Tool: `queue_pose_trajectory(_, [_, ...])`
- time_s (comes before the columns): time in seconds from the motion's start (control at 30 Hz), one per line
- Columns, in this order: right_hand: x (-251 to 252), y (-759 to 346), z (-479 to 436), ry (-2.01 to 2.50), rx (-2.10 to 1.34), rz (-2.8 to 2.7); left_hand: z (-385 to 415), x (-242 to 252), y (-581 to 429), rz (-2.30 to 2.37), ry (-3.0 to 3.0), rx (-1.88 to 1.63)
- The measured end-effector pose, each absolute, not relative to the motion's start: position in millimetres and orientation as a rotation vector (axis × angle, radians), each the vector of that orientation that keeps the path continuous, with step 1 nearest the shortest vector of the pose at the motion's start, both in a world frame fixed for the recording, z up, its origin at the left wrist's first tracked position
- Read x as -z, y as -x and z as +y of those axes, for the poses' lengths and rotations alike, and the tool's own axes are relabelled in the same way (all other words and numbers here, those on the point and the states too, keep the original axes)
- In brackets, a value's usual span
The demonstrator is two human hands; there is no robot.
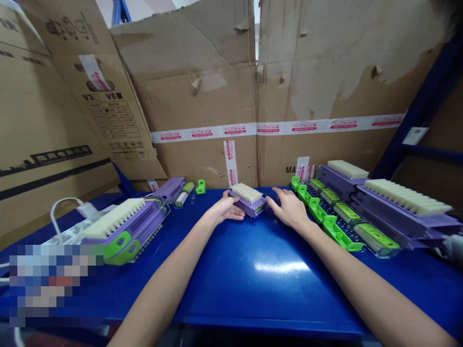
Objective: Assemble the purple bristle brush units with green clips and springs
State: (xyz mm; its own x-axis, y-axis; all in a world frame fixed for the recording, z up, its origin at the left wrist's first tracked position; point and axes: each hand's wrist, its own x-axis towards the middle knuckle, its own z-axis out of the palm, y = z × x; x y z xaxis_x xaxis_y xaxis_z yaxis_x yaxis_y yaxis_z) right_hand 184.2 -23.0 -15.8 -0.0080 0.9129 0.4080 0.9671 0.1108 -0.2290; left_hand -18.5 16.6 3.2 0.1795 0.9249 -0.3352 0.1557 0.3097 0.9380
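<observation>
A purple brush with cream bristles facing up (247, 193) is near the middle of the blue table. My left hand (227, 208) grips its left end, the fingers below and along the near side. A bit of green shows on the brush's near right side. My right hand (289, 207) is at the brush's right end, its fingers apart and the thumb side at or very near a small dark tip there. Whether it touches the brush I cannot tell. Just right of this hand runs a row of green curved plastic pieces (317, 210).
Stacked purple brushes stand at right (405, 197) and left (123, 221). Clear-and-green boxes (376, 236) and small metal springs lie beside the green row. A purple part (170, 189) and a green piece (201, 187) lie at the back left. Cardboard walls (202, 96) enclose the table.
</observation>
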Motion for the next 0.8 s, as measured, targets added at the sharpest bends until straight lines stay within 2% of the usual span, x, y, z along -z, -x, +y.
queue_pose_trajectory(0.1, [15,-174,-28,1.655,0.178,-2.080,10,-4,11,1.286,-1.155,-0.756])
queue_pose_trajectory(0.27, [22,-167,-27,1.719,0.147,-2.042,2,-6,9,1.387,-1.324,-0.697])
queue_pose_trajectory(0.47, [32,-191,-9,1.576,0.050,-2.039,5,-3,24,1.429,-1.823,-0.408])
queue_pose_trajectory(0.67, [44,-200,3,1.412,-0.048,-2.014,18,8,34,1.563,-2.273,-0.526])
queue_pose_trajectory(0.8, [46,-201,3,1.364,-0.084,-2.055,25,14,41,1.425,-2.466,-0.603])
